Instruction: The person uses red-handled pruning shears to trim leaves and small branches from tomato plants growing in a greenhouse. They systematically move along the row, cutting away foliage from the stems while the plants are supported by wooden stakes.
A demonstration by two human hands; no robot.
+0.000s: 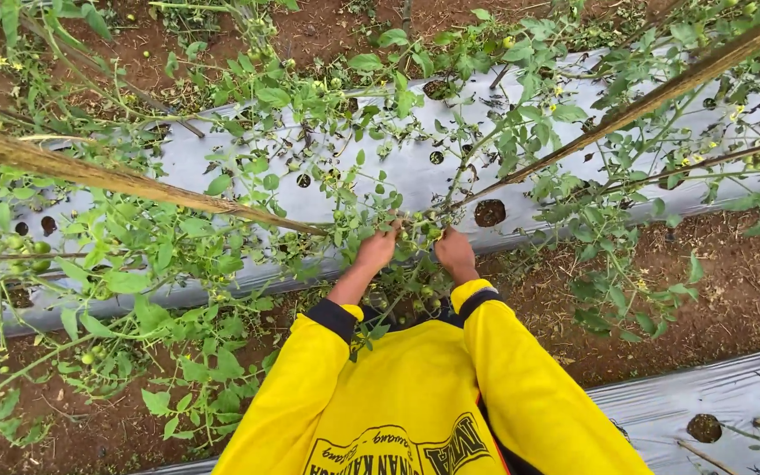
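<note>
Both hands meet among the stems of a tomato plant (415,230), right where two long wooden stakes cross. The left hand (377,250) is curled around thin green stems at the end of the left stake (134,183), fingers folded in, though leaves hide just how tight the grip is. The right hand (455,252) sits just beside it, knuckles up and fingers bent down into the same cluster of stems; whether it pinches a stem or only presses on it cannot be told. Small green tomatoes (428,233) hang between the two hands. The right stake (661,92) slants up and away to the far right corner, and the left stake runs out to the left edge, so the two form a wide V with the hands at its point. Yellow sleeves (521,378) with dark cuffs fill the near middle of the view. The plant grows out of silver plastic mulch (415,171) that spans the scene from left to right, punched with round planting holes (489,212). Bare brown soil (732,290) forms an open strip near right of the hands, between this sheet's near edge and a second mulch sheet (688,405) at the near right corner. Foliage crowds the left side thickly, leaving little free room there, while the far edge beyond the mulch is more soil.
</note>
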